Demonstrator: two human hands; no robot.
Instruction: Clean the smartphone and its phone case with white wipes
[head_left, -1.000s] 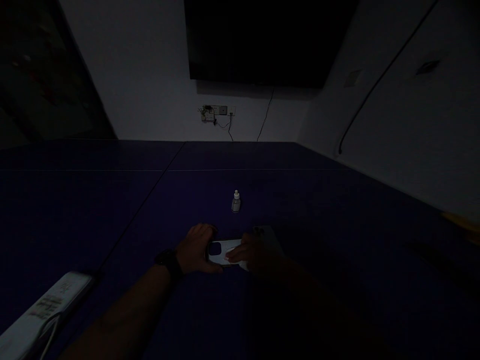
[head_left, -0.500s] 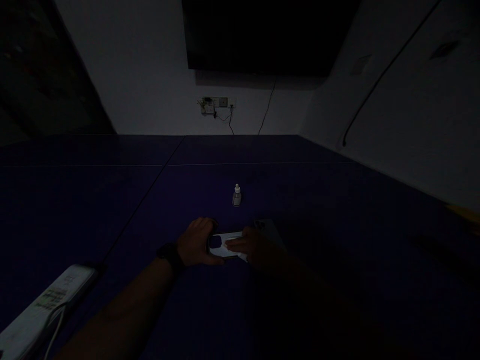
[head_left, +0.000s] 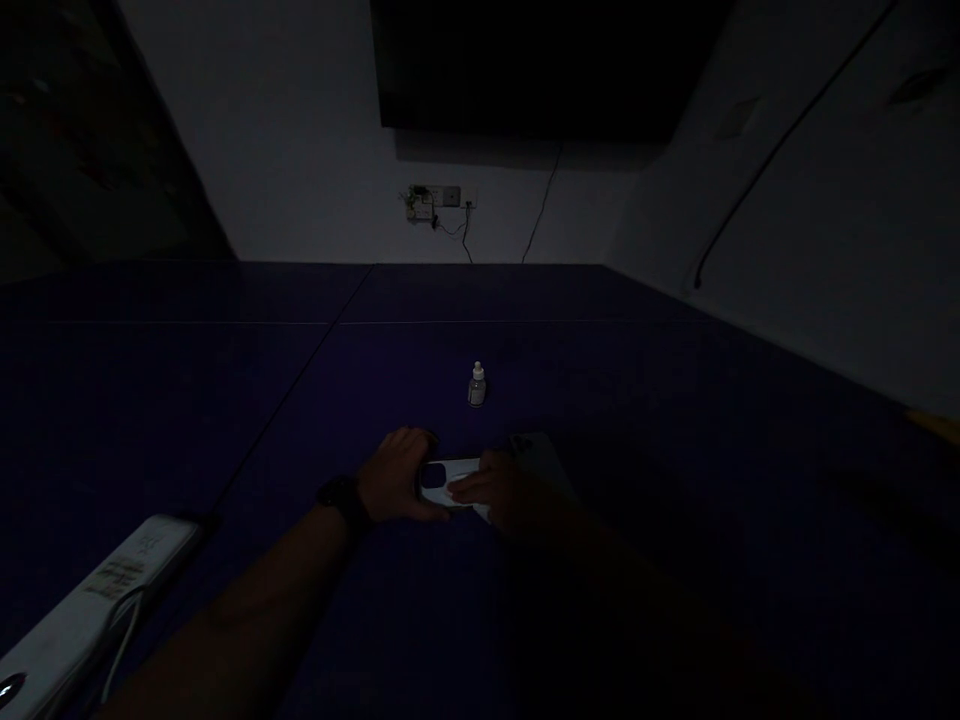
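A light phone case (head_left: 455, 469) with a dark camera cutout lies on the dark blue surface. My left hand (head_left: 394, 478), with a dark watch on its wrist, is closed on the case's left end, thumb along the near edge and fingers at the far edge. My right hand (head_left: 501, 488) presses a white wipe (head_left: 482, 511) against the case; most of the wipe is hidden under the fingers. Just beyond my right hand lies a grey phone (head_left: 541, 458), partly covered by that arm. A small dropper bottle (head_left: 477, 388) with a white cap stands upright past the case.
At the lower left lies a white power strip (head_left: 105, 590) with a cable. A dark screen (head_left: 547, 70) hangs on the far wall above wall sockets (head_left: 435, 200). Something yellow (head_left: 934, 425) lies at the right edge. The room is very dim.
The view has shifted slightly, so everything sits a little higher and to the right. Both hands keep their hold, with my right fingers still on the case.
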